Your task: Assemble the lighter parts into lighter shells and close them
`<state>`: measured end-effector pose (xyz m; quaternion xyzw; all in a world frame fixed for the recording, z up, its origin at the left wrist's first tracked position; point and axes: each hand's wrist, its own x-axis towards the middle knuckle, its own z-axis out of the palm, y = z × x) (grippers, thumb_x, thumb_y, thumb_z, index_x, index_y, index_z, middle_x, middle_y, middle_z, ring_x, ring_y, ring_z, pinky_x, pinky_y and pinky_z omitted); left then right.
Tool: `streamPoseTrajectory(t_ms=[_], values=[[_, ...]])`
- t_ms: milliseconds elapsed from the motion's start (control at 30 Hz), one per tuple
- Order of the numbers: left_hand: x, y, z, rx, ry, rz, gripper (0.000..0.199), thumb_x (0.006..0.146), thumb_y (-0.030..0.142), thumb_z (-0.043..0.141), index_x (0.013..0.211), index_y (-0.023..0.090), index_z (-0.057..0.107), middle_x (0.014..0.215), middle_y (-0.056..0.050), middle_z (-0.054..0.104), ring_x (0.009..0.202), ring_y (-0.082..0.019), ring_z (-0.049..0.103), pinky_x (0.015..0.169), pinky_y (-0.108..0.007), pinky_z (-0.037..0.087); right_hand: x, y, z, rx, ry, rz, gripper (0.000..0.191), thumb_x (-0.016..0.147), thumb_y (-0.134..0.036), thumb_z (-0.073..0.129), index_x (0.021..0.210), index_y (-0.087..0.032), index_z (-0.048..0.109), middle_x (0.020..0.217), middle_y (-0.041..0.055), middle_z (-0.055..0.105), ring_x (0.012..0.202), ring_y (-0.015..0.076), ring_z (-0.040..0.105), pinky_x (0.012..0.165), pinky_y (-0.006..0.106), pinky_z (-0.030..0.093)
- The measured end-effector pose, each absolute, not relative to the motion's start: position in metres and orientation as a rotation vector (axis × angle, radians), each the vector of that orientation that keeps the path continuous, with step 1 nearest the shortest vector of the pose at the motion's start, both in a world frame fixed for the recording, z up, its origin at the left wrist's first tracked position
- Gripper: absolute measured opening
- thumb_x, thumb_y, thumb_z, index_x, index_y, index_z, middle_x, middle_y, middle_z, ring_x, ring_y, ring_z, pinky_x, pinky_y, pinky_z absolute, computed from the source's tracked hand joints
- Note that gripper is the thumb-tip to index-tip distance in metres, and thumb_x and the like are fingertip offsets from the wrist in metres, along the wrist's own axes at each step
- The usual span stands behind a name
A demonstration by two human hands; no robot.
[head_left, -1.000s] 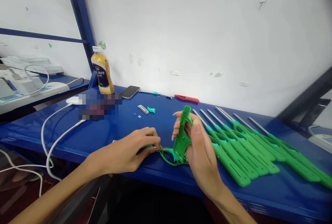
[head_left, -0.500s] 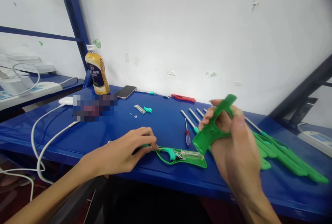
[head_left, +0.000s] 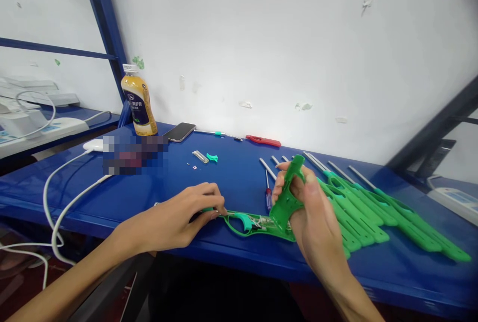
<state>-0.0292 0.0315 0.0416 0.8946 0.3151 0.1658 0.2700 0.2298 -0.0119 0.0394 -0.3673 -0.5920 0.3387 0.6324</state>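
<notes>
Near the front edge of the blue table lies an open green lighter half (head_left: 257, 230), with a teal trigger (head_left: 244, 221), wires and a clear tank inside. The fingers of my left hand (head_left: 190, 215) pinch its narrow left end. My right hand (head_left: 313, 202) grips a loose green shell half (head_left: 287, 197), held tilted above the right end of the open lighter, which it partly hides. A screwdriver (head_left: 269, 198) with a purple handle lies just behind my right hand.
Several green lighters (head_left: 358, 207) with metal tubes lie at the right. A red shell piece (head_left: 263, 141), a phone (head_left: 180, 132), a clear tank (head_left: 200, 157) and a teal trigger (head_left: 212, 158) lie farther back. A bottle (head_left: 139, 103) and white cables (head_left: 56, 202) are at the left.
My right hand has moved left and slightly down with the green shell half, now over the right end of the open lighter. My left hand has stayed in place.
</notes>
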Motion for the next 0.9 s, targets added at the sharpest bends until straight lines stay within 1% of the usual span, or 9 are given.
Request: streamPoseTrajectory(t_ms=[167,300,367,433,500,633,767,833,900], values=[[-0.029,0.031,0.041,2.403,0.853,0.452,0.018,0.112,0.020,0.045,0.105,0.024,0.062,0.116,-0.002,0.061,0.101,-0.018,0.061,0.092,-0.030,0.045,0.226,-0.010,0.037,-0.794,-1.336,0.787,0.037,0.113,-0.052,0.039,0.126,-0.033,0.068,0.101,0.0030,0.058,0.085,0.0182,0.058,0.076,0.032,0.055],[-0.029,0.031,0.041,2.401,0.845,0.481,0.018,0.111,0.021,0.048,0.101,0.023,0.063,0.115,-0.002,0.062,0.101,-0.018,0.062,0.093,-0.029,0.045,0.234,-0.014,0.048,-0.791,-1.321,0.771,0.038,0.112,-0.052,0.044,0.130,-0.031,0.070,0.103,0.0040,0.064,0.086,0.0184,0.062,0.076,0.032,0.058],[-0.029,0.031,0.041,2.390,0.855,0.509,0.018,0.110,0.021,0.051,0.101,0.024,0.066,0.113,-0.001,0.064,0.101,-0.018,0.063,0.093,-0.028,0.046,0.241,-0.018,0.060,-0.846,-1.374,0.726,0.036,0.109,-0.053,0.051,0.133,-0.033,0.070,0.109,0.0040,0.069,0.091,0.0189,0.066,0.079,0.032,0.059],[-0.030,0.032,0.042,2.376,0.854,0.543,0.017,0.109,0.022,0.055,0.102,0.024,0.070,0.110,-0.001,0.065,0.100,-0.017,0.065,0.092,-0.027,0.047,0.245,-0.021,0.069,-0.986,-1.534,0.699,0.036,0.103,-0.052,0.065,0.135,-0.035,0.070,0.116,0.0028,0.073,0.098,0.0198,0.069,0.085,0.032,0.060],[-0.030,0.034,0.042,2.377,0.837,0.579,0.016,0.107,0.023,0.058,0.104,0.026,0.073,0.107,0.000,0.067,0.097,-0.016,0.066,0.090,-0.026,0.048,0.245,-0.023,0.074,-1.125,-1.727,0.678,0.038,0.097,-0.051,0.075,0.131,-0.036,0.072,0.121,0.0019,0.075,0.105,0.0224,0.072,0.091,0.035,0.060],[-0.032,0.035,0.040,2.381,0.915,0.607,0.019,0.106,0.028,0.063,0.122,0.031,0.072,0.103,0.002,0.070,0.092,-0.016,0.067,0.089,-0.028,0.049,0.234,-0.020,0.060,-1.317,-2.031,0.387,0.032,0.094,-0.041,0.079,0.125,-0.031,0.076,0.115,0.0031,0.077,0.103,0.0269,0.072,0.091,0.043,0.058],[-0.034,0.034,0.035,2.336,0.980,0.582,0.045,0.106,0.030,0.062,0.150,0.037,0.053,0.109,0.001,0.071,0.097,-0.018,0.067,0.093,-0.032,0.051,0.223,-0.018,0.040,-1.338,-2.182,0.201,0.029,0.098,-0.038,0.075,0.126,-0.028,0.076,0.113,0.0050,0.077,0.102,0.0288,0.072,0.094,0.049,0.056],[-0.036,0.033,0.033,2.356,0.975,0.581,0.054,0.106,0.028,0.060,0.156,0.040,0.045,0.116,0.001,0.070,0.102,-0.019,0.066,0.098,-0.034,0.050,0.220,-0.018,0.036,-1.305,-2.240,0.136,0.029,0.099,-0.037,0.074,0.126,-0.027,0.076,0.112,0.0059,0.077,0.102,0.0291,0.072,0.095,0.049,0.056],[-0.037,0.033,0.033,2.375,0.969,0.589,0.057,0.106,0.027,0.061,0.158,0.043,0.043,0.121,0.001,0.068,0.103,-0.018,0.065,0.101,-0.035,0.049,0.218,-0.017,0.034,-1.277,-2.285,0.100,0.029,0.099,-0.035,0.075,0.127,-0.026,0.076,0.112,0.0065,0.076,0.102,0.0292,0.071,0.093,0.049,0.056]])
